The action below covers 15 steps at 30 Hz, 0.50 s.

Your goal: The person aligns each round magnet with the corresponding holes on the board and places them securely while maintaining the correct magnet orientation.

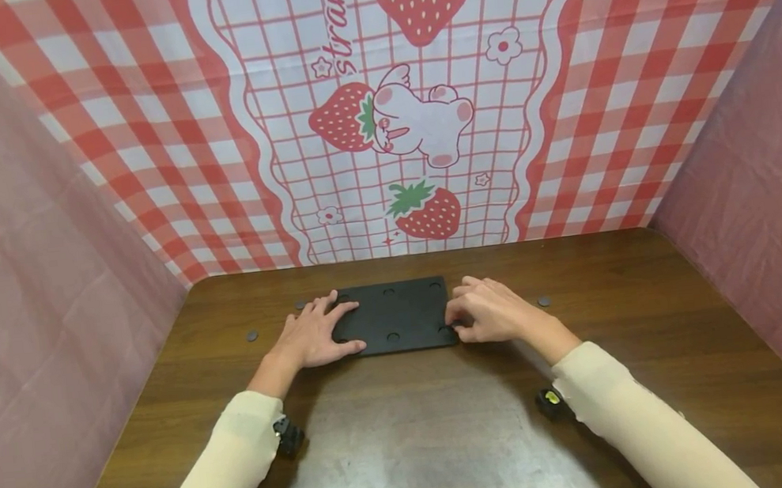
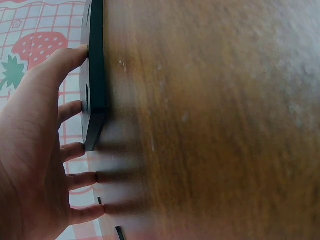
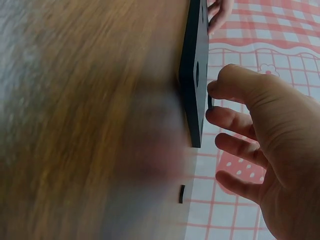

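Note:
A flat black rectangular board (image 1: 398, 315) with several round recesses lies on the table. My left hand (image 1: 316, 334) is spread over its left end; in the left wrist view the thumb and some fingertips touch the board (image 2: 97, 65), and the other fingers reach past its corner. At the right end, my right hand (image 1: 487, 309) pinches a small dark disc (image 3: 210, 102) between thumb and forefinger. That disc is seen edge-on, just above the board's face near the front right recess (image 3: 197, 74). The right hand's other fingers are bent and hold nothing.
Two grey discs (image 1: 253, 336) lie on the table left of the board, one partly beside the left fingers. Another disc (image 1: 544, 301) lies to the right, behind the right wrist. A strawberry-print cloth (image 1: 382, 157) hangs behind the wooden table (image 1: 409, 417), with pink curtains (image 1: 768, 156) at both sides.

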Each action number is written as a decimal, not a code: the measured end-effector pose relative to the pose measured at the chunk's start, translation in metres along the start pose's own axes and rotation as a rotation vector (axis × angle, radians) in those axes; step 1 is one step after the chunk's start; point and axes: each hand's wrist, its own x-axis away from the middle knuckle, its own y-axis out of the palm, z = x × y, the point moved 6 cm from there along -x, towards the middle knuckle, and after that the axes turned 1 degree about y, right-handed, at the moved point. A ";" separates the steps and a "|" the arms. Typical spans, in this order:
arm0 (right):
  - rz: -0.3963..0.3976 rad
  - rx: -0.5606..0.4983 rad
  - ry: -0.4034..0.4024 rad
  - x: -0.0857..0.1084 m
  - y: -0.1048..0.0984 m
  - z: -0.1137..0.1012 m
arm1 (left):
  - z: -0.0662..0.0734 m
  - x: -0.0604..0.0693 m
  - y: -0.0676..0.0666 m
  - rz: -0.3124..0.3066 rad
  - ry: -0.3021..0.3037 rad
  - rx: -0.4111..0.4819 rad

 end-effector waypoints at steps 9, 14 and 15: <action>-0.010 -0.005 -0.003 -0.006 0.003 -0.003 | 0.000 -0.001 0.001 0.000 0.000 -0.003; -0.010 -0.015 -0.012 -0.008 0.005 -0.007 | -0.001 -0.001 0.001 -0.003 -0.006 -0.009; -0.010 -0.017 -0.015 -0.009 0.005 -0.007 | -0.001 -0.001 0.001 -0.003 -0.007 -0.010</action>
